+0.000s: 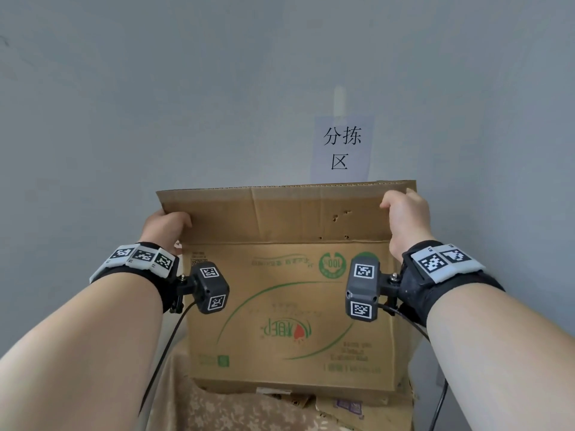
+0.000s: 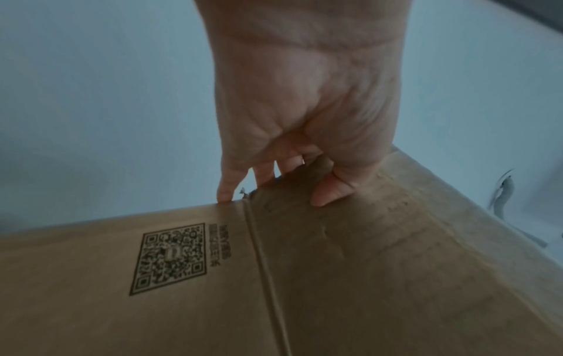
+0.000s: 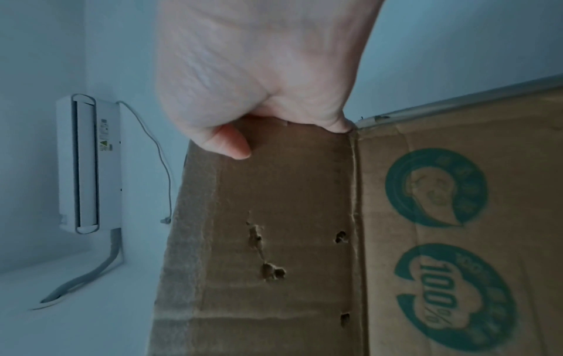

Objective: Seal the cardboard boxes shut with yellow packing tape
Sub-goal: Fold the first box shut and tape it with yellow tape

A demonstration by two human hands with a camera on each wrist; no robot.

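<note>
Left hand point(image 1: 166, 227): grip clamped on the left end of the cardboard box's point(image 1: 292, 321) upright flap point(image 1: 280, 213), thumb point(image 2: 330, 190) on the near face, fingers point(image 2: 227, 190) curled behind the edge at the fold. Right hand point(image 1: 406, 217): grip clamped on the flap's right end, thumb point(image 3: 231, 144) pressed on the near face, remaining fingers hidden behind the flap. Both forearms are raised and extended forward, wrists cocked up, one at each side of the box. The box is held between the hands, printed side facing the person, print upside down; its lower edge sits on a patterned cloth point(image 1: 236, 412). Small punctures are seen in the flap near the right hand. A paper sign point(image 1: 342, 149) is on the wall just above the flap.
</note>
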